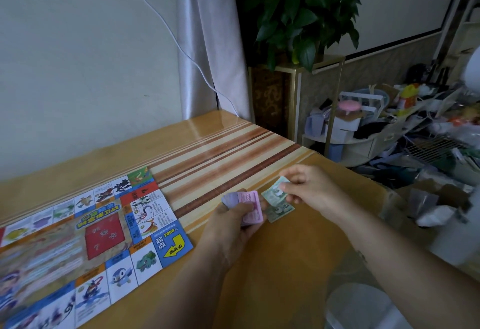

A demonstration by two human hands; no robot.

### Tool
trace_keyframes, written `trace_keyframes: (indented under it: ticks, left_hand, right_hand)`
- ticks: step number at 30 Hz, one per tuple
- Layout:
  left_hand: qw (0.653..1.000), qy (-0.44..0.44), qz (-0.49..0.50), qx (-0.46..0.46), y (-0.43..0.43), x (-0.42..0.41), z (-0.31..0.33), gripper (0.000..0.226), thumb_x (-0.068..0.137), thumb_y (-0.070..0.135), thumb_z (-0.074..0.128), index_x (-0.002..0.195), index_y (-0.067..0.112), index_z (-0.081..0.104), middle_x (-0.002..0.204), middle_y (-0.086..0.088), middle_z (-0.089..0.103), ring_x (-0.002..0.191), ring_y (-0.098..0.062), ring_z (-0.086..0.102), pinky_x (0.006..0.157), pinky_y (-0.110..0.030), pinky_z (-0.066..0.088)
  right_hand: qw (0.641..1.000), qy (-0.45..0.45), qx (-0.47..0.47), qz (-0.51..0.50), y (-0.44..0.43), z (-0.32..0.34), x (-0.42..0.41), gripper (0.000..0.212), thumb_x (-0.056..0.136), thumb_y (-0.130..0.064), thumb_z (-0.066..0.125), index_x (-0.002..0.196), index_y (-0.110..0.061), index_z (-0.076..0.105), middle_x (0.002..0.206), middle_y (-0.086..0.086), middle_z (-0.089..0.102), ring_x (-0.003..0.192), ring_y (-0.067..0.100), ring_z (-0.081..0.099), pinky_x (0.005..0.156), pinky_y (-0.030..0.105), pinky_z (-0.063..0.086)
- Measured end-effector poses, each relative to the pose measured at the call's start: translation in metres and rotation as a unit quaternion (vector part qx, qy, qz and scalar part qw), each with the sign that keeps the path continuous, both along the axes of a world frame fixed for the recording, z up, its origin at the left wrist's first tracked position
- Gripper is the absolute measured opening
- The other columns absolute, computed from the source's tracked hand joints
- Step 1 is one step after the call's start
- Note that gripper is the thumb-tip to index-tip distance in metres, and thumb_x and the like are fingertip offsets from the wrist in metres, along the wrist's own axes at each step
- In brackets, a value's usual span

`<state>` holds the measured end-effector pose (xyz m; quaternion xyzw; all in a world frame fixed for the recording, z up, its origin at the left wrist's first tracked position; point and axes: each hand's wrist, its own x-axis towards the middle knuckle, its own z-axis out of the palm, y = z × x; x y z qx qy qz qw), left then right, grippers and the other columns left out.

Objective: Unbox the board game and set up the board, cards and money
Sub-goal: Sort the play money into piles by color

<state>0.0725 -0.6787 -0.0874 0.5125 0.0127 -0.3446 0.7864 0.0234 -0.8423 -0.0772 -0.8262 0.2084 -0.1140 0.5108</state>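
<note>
The left hand (pixel 233 222) is gripping a small stack of pink notes (pixel 253 208), its fingers curled round them, with purple notes (pixel 230 200) showing at the stack's far-left end. Just to the right, the right hand (pixel 309 191) is pinching a green note (pixel 272 193) between thumb and fingertips, holding it tilted above the table (pixel 285 276). A flat note (pixel 281 211), also green, is lying on the table under it, just beside the pink notes; whether the two are touching cannot be told. Both hands are hovering over the middle of the table, close together but apart.

The board (pixel 91 237) is lying unfolded at the near left, its blue corner with a yellow arrow pointing toward the left forearm.

The table is showing an orange-tan, glossy top, with a striped mat (pixel 228 157) in brown and cream running across it on the far side of the hands. A curtain (pixel 207 43) is hanging in the far corner against a pale wall, and a white cable (pixel 181 50) is trailing down across both. A leafy plant (pixel 304 9) is standing on a gold-framed stand (pixel 296 95) to the right of the curtain. Clutter (pixel 415 126) is piling up on the floor at the far right.
</note>
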Motion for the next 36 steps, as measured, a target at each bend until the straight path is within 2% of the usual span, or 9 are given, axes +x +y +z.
trace_keyframes:
  ticks: [2,6,10,15,18,23,27,32,36]
  left_hand:
    - [0.999,-0.013,0.023,0.020,0.004,0.003,-0.003,0.011,0.092,0.000,0.052,0.098,0.007,0.058,0.090,-0.015,0.065,0.076,-0.020,0.065,0.050,-0.023,0.056]
    - [0.999,-0.021,0.027,0.040,0.005,0.004,-0.007,0.013,0.090,-0.001,0.055,0.098,0.009,0.058,0.091,-0.014,0.064,0.080,-0.021,0.063,0.054,-0.023,0.057]
    - [0.998,-0.035,0.001,0.048,0.004,0.001,-0.008,0.017,0.088,-0.001,0.059,0.102,0.010,0.058,0.100,-0.016,0.065,0.088,-0.023,0.065,0.063,-0.027,0.057]
    - [0.997,-0.049,-0.031,0.051,0.001,-0.003,-0.006,0.022,0.085,-0.001,0.063,0.105,0.008,0.061,0.090,-0.013,0.070,0.074,-0.017,0.069,0.055,-0.023,0.054]
    - [0.997,-0.031,-0.061,0.035,-0.002,-0.007,-0.004,0.026,0.083,0.001,0.064,0.109,0.005,0.063,0.082,-0.010,0.071,0.068,-0.014,0.068,0.052,-0.022,0.054]
    - [0.995,0.087,-0.029,-0.033,0.003,-0.004,0.002,0.019,0.089,-0.003,0.053,0.107,0.001,0.056,0.088,-0.020,0.067,0.081,-0.026,0.065,0.054,-0.032,0.058]
    - [0.998,0.048,-0.040,-0.018,0.006,-0.004,-0.001,0.017,0.094,-0.007,0.043,0.097,0.002,0.057,0.069,-0.015,0.071,0.077,-0.024,0.064,0.057,-0.029,0.057]
    - [0.998,0.016,-0.055,0.011,0.002,-0.010,-0.009,0.020,0.088,-0.009,0.054,0.099,0.005,0.060,0.077,-0.011,0.068,0.069,-0.018,0.065,0.053,-0.024,0.057]
    - [0.993,-0.039,-0.099,0.044,-0.005,-0.017,-0.011,0.023,0.085,-0.006,0.060,0.104,0.007,0.062,0.077,-0.007,0.071,0.063,-0.012,0.068,0.053,-0.022,0.056]
  right_hand:
    - [1.000,0.005,0.001,-0.011,0.001,-0.005,0.002,0.027,0.090,-0.007,0.061,0.115,-0.015,0.054,0.086,0.003,0.067,0.060,0.005,0.064,0.051,0.014,0.047]
    - [0.986,0.047,-0.162,0.000,0.012,-0.018,0.005,0.030,0.089,-0.013,0.063,0.116,-0.020,0.053,0.081,-0.003,0.060,0.070,0.008,0.061,0.056,0.016,0.046]
    - [0.954,0.041,-0.295,-0.033,0.011,-0.026,0.005,0.038,0.083,-0.025,0.070,0.119,-0.025,0.057,0.106,-0.007,0.053,0.098,0.010,0.053,0.077,0.020,0.047]
    - [0.996,-0.030,-0.087,0.019,0.014,-0.005,-0.003,0.025,0.084,-0.039,0.066,0.103,-0.022,0.063,0.095,-0.012,0.063,0.090,0.001,0.059,0.072,0.013,0.045]
    - [0.994,0.013,-0.079,0.077,0.015,0.001,-0.011,0.024,0.083,-0.033,0.070,0.104,-0.025,0.062,0.088,-0.007,0.067,0.082,0.003,0.063,0.071,0.017,0.048]
    - [0.995,0.013,-0.090,0.030,0.005,-0.005,-0.031,0.015,0.090,-0.018,0.062,0.096,-0.032,0.058,0.081,-0.002,0.070,0.066,0.007,0.063,0.058,0.020,0.046]
    - [0.983,0.012,-0.182,-0.025,0.015,-0.030,-0.044,0.021,0.090,-0.015,0.059,0.076,-0.031,0.053,0.066,-0.009,0.060,0.066,0.010,0.058,0.069,0.033,0.049]
    - [0.912,0.024,-0.402,-0.079,0.020,-0.039,-0.055,0.009,0.083,-0.028,0.062,0.080,-0.031,0.054,0.061,-0.015,0.042,0.067,0.006,0.041,0.072,0.030,0.027]
    - [0.986,-0.086,-0.126,-0.068,0.020,-0.021,-0.050,0.012,0.085,-0.030,0.067,0.080,-0.020,0.062,0.066,-0.009,0.054,0.061,0.004,0.051,0.061,0.024,0.041]
